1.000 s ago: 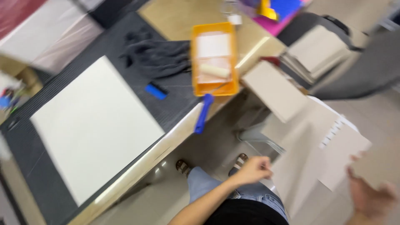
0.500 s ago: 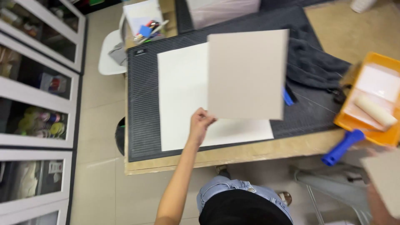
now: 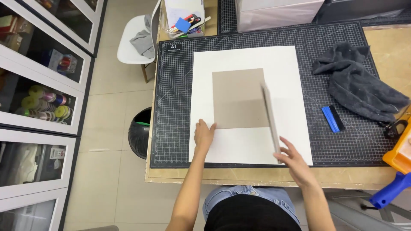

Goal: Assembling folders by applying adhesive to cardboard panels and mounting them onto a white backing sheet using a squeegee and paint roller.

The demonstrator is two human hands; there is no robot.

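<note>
A large white sheet [image 3: 252, 145] lies on a black gridded cutting mat [image 3: 175, 98]. On the sheet rests a grey-brown board [image 3: 237, 98], lying flat. My left hand [image 3: 204, 134] presses on the sheet at the board's near left corner, fingers touching its edge. My right hand [image 3: 295, 162] holds a second grey board [image 3: 270, 117] standing on its edge, upright along the flat board's right side; I see it almost edge-on.
A dark grey cloth [image 3: 359, 83] and a blue scraper [image 3: 332, 118] lie on the mat's right. An orange paint tray [image 3: 400, 154] with a blue-handled roller [image 3: 387, 194] sits at the right edge. A black bin [image 3: 140, 132], white chair [image 3: 135, 40] and glass cabinets [image 3: 38, 85] stand left.
The board held up in my left hand now lies flat on the white sheet. My right hand has brought a second board in and stands it on edge beside it.
</note>
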